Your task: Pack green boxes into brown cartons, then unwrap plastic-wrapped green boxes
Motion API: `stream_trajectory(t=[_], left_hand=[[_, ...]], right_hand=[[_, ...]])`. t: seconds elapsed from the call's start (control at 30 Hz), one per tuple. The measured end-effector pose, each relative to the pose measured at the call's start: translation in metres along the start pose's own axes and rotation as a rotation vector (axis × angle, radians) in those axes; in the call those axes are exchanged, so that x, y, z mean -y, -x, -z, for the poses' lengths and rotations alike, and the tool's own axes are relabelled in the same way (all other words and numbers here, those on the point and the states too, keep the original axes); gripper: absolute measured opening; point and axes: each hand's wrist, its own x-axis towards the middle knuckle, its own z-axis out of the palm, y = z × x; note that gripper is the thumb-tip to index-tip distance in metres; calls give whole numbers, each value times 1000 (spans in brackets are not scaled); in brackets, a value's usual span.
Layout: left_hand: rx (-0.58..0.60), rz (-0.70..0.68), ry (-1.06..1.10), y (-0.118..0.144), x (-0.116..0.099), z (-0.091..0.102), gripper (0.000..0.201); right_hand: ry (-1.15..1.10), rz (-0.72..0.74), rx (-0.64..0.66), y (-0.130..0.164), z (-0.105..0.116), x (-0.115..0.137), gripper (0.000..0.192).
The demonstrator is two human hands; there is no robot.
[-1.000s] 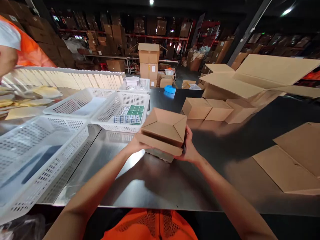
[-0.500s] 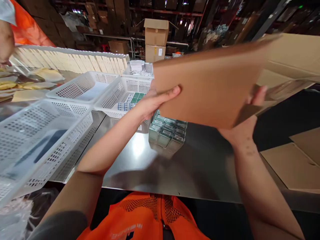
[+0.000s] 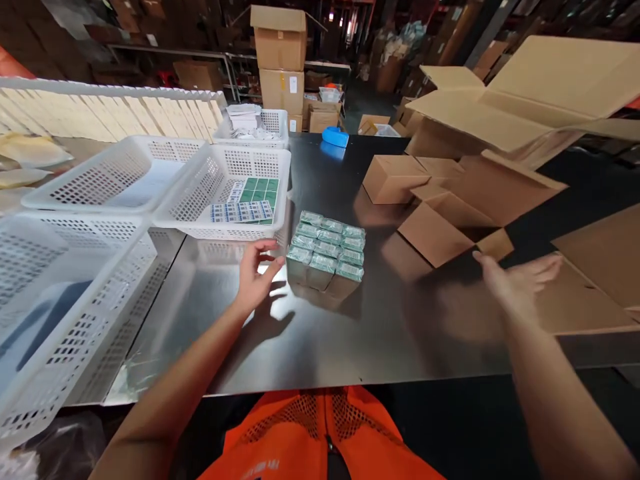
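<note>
A block of small green boxes (image 3: 326, 250), standing in rows with a shiny clear film look, rests on the metal table. Just left of it is my left hand (image 3: 256, 275), thumb and fingers apart, holding nothing. An open cardboard box (image 3: 437, 230) with raised flaps sits to the right of the block. My right hand (image 3: 517, 283) is beside the box's near right flap, fingers stretched out and holding nothing; whether it touches the flap I cannot tell.
White perforated baskets (image 3: 223, 230) stand at the left, one with green and blue-white label sheets (image 3: 257, 193). Behind the open box are a closed small carton (image 3: 395, 179) and a large open carton (image 3: 520, 120). A blue tape dispenser-like object (image 3: 335, 137) lies at the back. Flat cardboard (image 3: 600, 273) lies right.
The cardboard box has left both hands and now sits on the table at the right. My left hand has come down beside the green boxes; my right hand has opened. The view has shifted right.
</note>
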Motion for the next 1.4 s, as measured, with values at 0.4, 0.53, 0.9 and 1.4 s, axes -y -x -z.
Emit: stream_trajectory(t=[0.4, 0.53, 0.9, 1.4], left_hand=[[-19, -226, -261, 26, -5, 17, 14], [-36, -245, -300, 29, -8, 18, 12], [-23, -42, -260, 36, -18, 9, 13], [-127, 709, 670, 104, -68, -21, 49]], right_hand=[[210, 787, 214, 106, -87, 150, 18], [15, 693, 180, 117, -79, 136, 11], [-276, 604, 119, 112, -84, 152, 12], [-699, 136, 405, 244, -90, 168, 69]])
